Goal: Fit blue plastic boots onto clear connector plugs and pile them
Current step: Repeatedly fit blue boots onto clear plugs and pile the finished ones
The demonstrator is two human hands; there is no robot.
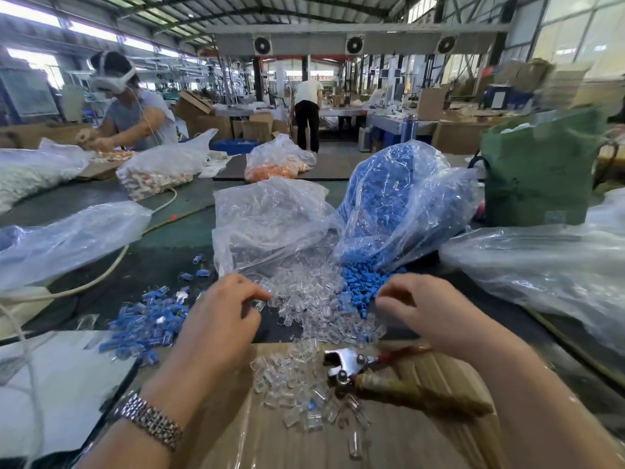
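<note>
A heap of clear connector plugs (313, 299) spills from an open clear bag (270, 218) at the middle of the table. More plugs (294, 384) lie on the cardboard sheet near me. Loose blue boots (358, 284) pour out of a second bag (389, 204) just to the right. To the left lies a pile of plugs with blue boots fitted (148, 323). My left hand (220, 316) reaches into the clear heap, thumb and forefinger pinched on one clear plug. My right hand (419, 309) hovers with curled fingers at the edge of the blue boots; its fingertips hide any part.
A metal plier tool with red handles (351, 365) rests on the cardboard sheet (406, 434) under my right wrist. Large plastic bags lie at left (67, 238) and right (541, 265). A green bag (541, 170) stands behind. A white cable (101, 275) crosses the left side. Another person (132, 106) works far left.
</note>
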